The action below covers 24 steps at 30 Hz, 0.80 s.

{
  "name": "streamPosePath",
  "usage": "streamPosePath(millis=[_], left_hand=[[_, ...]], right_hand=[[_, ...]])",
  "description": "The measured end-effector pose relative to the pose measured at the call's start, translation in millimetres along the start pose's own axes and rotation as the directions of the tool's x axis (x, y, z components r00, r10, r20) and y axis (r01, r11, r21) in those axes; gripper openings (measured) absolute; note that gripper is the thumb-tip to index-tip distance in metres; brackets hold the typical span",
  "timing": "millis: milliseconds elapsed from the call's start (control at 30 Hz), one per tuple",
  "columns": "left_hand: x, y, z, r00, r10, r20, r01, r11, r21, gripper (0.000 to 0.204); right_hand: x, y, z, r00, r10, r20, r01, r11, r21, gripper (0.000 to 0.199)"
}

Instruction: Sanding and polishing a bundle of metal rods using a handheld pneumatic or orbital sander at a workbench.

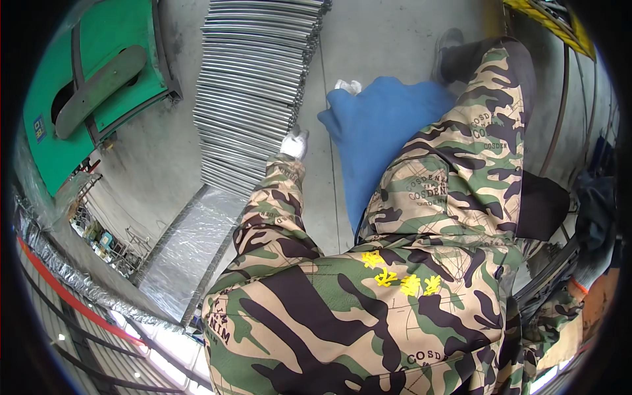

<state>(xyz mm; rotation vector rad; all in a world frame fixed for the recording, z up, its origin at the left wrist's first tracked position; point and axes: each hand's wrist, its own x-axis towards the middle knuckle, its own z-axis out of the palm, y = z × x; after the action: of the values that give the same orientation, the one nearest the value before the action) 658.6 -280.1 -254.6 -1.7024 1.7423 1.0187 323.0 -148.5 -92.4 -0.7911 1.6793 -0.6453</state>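
A long row of thin, shiny metal tubes (253,85) lies side by side, running from the top of the view toward the middle left. My left hand (294,143), in a white glove, is at the right ends of the nearer tubes. Its fingers look curled around a tube end, though they show small. Blue cloth (388,125) spreads in front of me to the right of the tubes. Past its far left edge, a bit of another white glove (347,87) shows, seemingly my right hand. The cloth and my camouflage clothing hide the rest of it, including most fingers.
Beneath the near tubes, a flat support wrapped in clear film (191,243) slopes toward the lower left. A green machine panel (118,72) stands at the far left. A dark shoe (450,49) rests on the grey floor. Yellow metalwork (556,23) is at the top right.
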Motion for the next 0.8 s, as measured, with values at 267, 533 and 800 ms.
streamPosePath(millis=[267, 533, 800], left_hand=[[16.0, 40.6, 33.9, 0.963, 0.259, 0.069, -0.264, 0.96, 0.093, 0.057], [-69.8, -39.7, 98.4, 0.949, -0.149, 0.278, 0.076, 0.963, 0.259, 0.071], [6.8, -90.3, 67.4, 0.962, -0.061, 0.265, -0.006, 0.969, 0.246, 0.065]], right_hand=[[-92.2, 31.0, -76.2, 0.984, 0.144, -0.105, -0.114, 0.961, 0.252, 0.048], [-15.2, 15.2, -20.0, 0.99, 0.105, 0.096, -0.124, 0.967, 0.224, 0.048], [-16.7, 15.4, -9.4, 0.983, 0.125, 0.135, -0.152, 0.965, 0.212, 0.049]])
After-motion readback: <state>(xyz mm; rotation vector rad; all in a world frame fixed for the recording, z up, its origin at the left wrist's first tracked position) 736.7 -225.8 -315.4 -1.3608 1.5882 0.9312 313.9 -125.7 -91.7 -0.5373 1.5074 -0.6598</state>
